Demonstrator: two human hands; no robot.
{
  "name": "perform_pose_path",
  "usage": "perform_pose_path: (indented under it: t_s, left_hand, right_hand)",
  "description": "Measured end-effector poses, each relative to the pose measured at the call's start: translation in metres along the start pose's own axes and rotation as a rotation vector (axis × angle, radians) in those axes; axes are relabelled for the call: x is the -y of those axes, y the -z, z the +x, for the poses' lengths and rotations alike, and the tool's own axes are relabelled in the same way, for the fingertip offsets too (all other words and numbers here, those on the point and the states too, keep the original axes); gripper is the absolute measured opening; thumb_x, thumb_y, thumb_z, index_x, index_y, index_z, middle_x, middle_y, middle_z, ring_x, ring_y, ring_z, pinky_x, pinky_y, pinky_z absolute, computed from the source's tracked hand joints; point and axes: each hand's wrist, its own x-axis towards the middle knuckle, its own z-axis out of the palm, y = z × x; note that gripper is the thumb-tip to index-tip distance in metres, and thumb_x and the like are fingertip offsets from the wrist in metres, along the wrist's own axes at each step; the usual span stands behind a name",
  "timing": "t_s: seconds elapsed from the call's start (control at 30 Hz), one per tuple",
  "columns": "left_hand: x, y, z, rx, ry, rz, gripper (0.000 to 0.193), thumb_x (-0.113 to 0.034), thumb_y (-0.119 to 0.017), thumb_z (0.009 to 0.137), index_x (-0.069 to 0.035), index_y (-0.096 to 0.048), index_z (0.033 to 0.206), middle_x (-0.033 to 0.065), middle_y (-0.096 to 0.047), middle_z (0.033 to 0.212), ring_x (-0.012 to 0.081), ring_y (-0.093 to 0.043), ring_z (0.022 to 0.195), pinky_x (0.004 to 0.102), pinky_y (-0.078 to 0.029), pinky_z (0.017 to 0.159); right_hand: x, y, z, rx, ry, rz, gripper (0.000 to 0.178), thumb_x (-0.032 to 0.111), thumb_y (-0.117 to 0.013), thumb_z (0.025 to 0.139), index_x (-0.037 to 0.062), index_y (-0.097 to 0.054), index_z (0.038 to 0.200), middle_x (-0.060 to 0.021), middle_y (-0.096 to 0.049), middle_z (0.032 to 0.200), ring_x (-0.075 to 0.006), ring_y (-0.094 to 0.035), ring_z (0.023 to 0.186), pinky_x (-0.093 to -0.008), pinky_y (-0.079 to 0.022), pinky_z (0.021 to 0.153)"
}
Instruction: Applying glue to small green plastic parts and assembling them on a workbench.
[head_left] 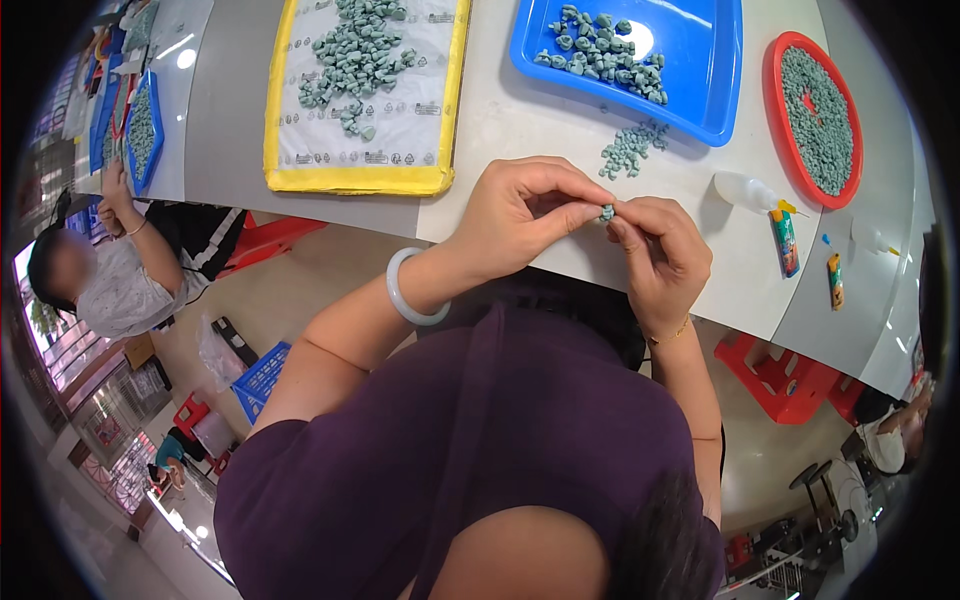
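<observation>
My left hand (520, 215) and my right hand (660, 255) meet at the near edge of the white table (520, 120), pinching one small grey-green piece (607, 212) between their fingertips. A pale bangle (410, 290) circles my left wrist. Just beyond the hands lies a loose heap of the same small pieces (630, 148). A blue tray (690, 60) behind it holds several larger grey-green parts. A yellow-rimmed tray (360, 178) lined with white sheet carries another pile.
A round red tray (815, 110) full of tiny pieces sits far right, with a clear squeeze bottle (745, 190) and two small glue tubes (785, 242) near it. Another person (110, 275) works at the table's left end. A red stool (780, 375) and a blue crate (262, 378) stand on the floor.
</observation>
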Motion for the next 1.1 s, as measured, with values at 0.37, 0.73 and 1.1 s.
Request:
perform_pose_path:
  t_s: [0.37,0.73,1.1]
  left_hand:
    - [0.0017,-0.0011,-0.0007,-0.037,-0.003,0.062,0.014,0.005,-0.061,0.077,0.001,-0.067,0.089,0.0110,-0.065,0.086,0.0163,-0.061,0.080,0.0261,-0.048,0.072]
    - [0.0046,-0.0011,-0.0011,-0.019,-0.050,0.106,0.014,0.005,-0.063,0.075,-0.001,-0.068,0.086,0.0106,-0.066,0.084,0.0166,-0.062,0.077,0.0253,-0.048,0.070]
    - [0.0019,-0.0054,-0.0035,-0.061,-0.057,0.123,0.017,0.006,-0.062,0.075,0.000,-0.067,0.090,0.0115,-0.066,0.087,0.0175,-0.062,0.080,0.0266,-0.049,0.073]
  right_hand:
    - [0.0012,-0.0028,0.0001,-0.036,-0.060,0.020,0.014,-0.009,-0.062,0.075,-0.0051,-0.061,0.088,-0.0099,-0.059,0.085,-0.0130,-0.058,0.075,-0.0225,-0.049,0.065]
    - [-0.0027,0.0029,-0.0007,0.018,-0.097,0.107,0.013,-0.010,-0.061,0.075,-0.0044,-0.062,0.088,-0.0095,-0.059,0.084,-0.0128,-0.058,0.071,-0.0215,-0.048,0.062]
    - [-0.0008,0.0022,-0.0027,0.005,-0.103,0.094,0.014,-0.008,-0.058,0.079,-0.0062,-0.062,0.093,-0.0116,-0.061,0.088,-0.0148,-0.060,0.076,-0.0236,-0.050,0.068]
